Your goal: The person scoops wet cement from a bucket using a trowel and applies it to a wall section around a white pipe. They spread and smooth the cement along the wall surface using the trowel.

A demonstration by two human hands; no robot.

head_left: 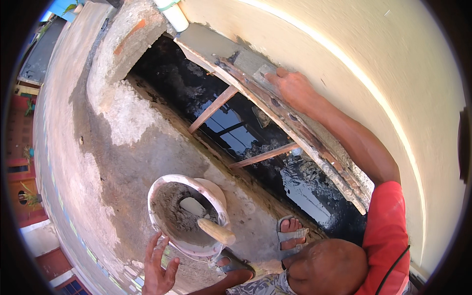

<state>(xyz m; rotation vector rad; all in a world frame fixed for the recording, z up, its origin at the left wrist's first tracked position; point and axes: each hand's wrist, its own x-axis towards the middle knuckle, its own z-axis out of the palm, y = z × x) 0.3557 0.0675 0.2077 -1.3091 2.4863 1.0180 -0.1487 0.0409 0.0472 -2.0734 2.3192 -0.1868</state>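
Channel [255, 179] gapes open between hands [296, 90], one on ledge [248, 63], one beside bucket [213, 190].

"What's underneath it all?"
"Rough concrete floor [140, 157], blotchy grey and pale, spreading out ahead of the left hand [160, 270]!"
"And standing on it?"
"A white-rimmed bucket [222, 211], just ahead of that hand!"
"Plus?"
"Sandaled feet [292, 235], planted to the left hand's right!"

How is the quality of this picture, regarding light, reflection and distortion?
In the head view, fisheye bending curves straight edges and black surrounds the image; a bright strip crosses the cream wall; pale reflections lie on the dark water; the right hand looks fairly sharp.
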